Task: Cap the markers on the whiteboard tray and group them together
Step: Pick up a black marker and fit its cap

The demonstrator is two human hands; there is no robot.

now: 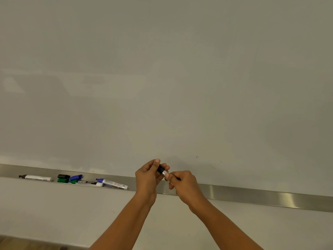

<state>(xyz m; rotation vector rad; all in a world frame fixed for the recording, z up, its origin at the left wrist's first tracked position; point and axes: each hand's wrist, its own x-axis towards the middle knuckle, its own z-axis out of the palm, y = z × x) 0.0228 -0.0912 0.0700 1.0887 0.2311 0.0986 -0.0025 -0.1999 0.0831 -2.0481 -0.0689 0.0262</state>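
My left hand grips a black cap, and my right hand holds the white barrel of a marker whose front end meets that cap. Both hands hover just above the steel whiteboard tray. On the tray to the left lie an uncapped black marker, a loose black cap, a green cap, a blue cap, an uncapped green marker and an uncapped blue marker.
The whiteboard fills the upper view. Below the tray runs a pale wall, with a strip of wooden floor at the bottom left. The tray continues rightwards past my hands.
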